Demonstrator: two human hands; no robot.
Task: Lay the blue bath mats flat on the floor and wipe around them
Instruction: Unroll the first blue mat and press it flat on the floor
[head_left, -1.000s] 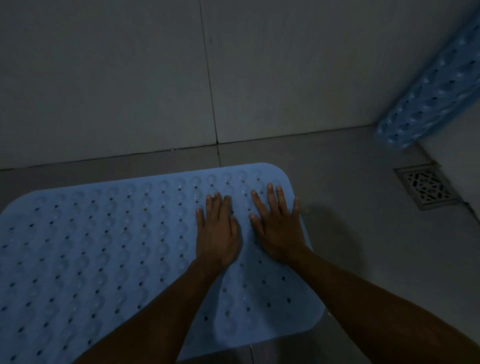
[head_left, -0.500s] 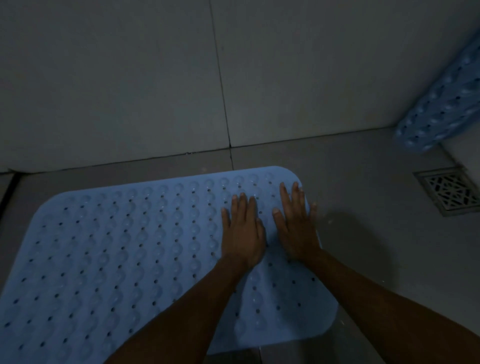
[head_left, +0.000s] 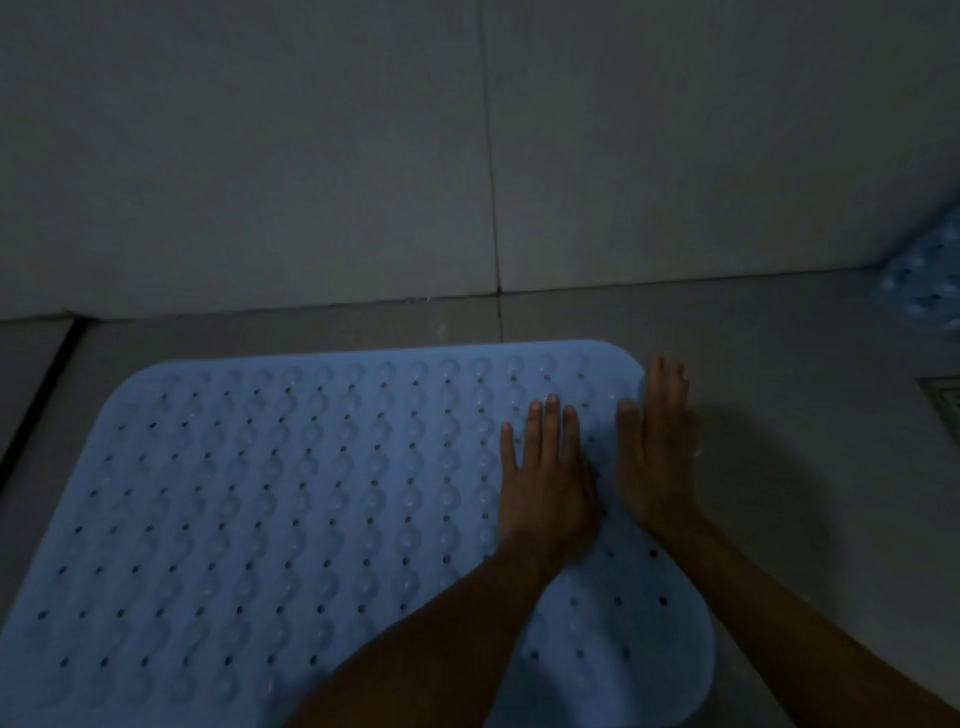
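Both hands lie flat, fingers straight, gripping nothing. The left hand (head_left: 545, 483) presses on the blue mat (head_left: 291, 509) near its far right corner; the right hand (head_left: 657, 457) straddles the mat's right edge, fingertips reaching onto the floor (head_left: 779, 415). The mat's long axis runs left from the hands. A second mat (head_left: 930, 280) leans far right, nearer the right hand.

Perforated blue bath mat (head_left: 291, 499) lies flat on floor; second mat (head_left: 930, 280) at right edge
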